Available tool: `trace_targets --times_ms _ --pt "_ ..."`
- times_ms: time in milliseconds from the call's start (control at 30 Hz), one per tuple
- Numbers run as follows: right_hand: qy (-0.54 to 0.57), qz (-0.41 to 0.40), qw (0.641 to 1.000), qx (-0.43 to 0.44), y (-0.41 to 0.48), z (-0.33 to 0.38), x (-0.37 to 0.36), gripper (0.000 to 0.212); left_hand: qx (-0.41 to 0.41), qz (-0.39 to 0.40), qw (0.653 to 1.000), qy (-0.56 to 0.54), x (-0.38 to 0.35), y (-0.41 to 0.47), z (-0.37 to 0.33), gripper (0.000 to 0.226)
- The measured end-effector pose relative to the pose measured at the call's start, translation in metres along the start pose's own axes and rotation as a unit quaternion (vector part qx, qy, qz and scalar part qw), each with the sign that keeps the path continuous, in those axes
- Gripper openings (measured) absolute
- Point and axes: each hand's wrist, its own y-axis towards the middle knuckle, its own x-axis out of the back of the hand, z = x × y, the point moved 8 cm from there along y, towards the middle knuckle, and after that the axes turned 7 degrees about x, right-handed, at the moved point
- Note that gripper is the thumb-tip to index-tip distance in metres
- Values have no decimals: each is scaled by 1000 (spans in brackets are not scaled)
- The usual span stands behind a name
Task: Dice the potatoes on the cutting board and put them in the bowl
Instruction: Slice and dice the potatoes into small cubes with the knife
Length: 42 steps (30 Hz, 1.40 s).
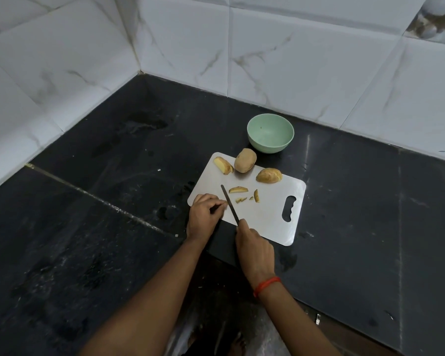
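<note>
I see brown-skinned potatoes [245, 160], one whole, others cut into pale wedges and strips [238, 189], on the smooth white cutting board [267, 219] beside a round green bowl [267, 147]. The right hand [253, 245] grips the knife [229, 202]; the left hand [204, 214] curls by the blade, grip unclear.

Both your bare forearms reach in over the near edge of the tabletop and angle toward each other. Your left hand [206, 214] lies knuckles up, its fingers curled under with the tips turned down; whether they pin anything is hidden. Your right hand [254, 246] sits just beside it, closer to the near edge, back of the hand up and fingers wrapped round the handle of a knife [229, 204]. A red thread band [266, 286] circles your right wrist.
</note>
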Motion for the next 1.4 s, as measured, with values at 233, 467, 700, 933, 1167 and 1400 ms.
trace_targets --times_ms 233,467,700,933,1167,1400 --pt "-25 -34 999 -15 -50 -20 10 30 13 -2 1000 -23 -4 2 4 11" --pt "49 -79 995 -27 -50 -15 11 22 87 8 983 -163 6 6 12 41" --pt "8 -49 999 4 -28 16 3 23 196 -36 932 -303 11 6 29 20" --pt "52 -49 992 -103 -46 -47 20 21 231 -46 961 -144 10 22 19 17" --pt "88 -104 982 -130 -38 -55 32 18 40 79 990 106 -34 51 -29 35" --pt "107 -114 982 -105 -21 -42 30 20 2 85 991 106 -32 45 -25 26"
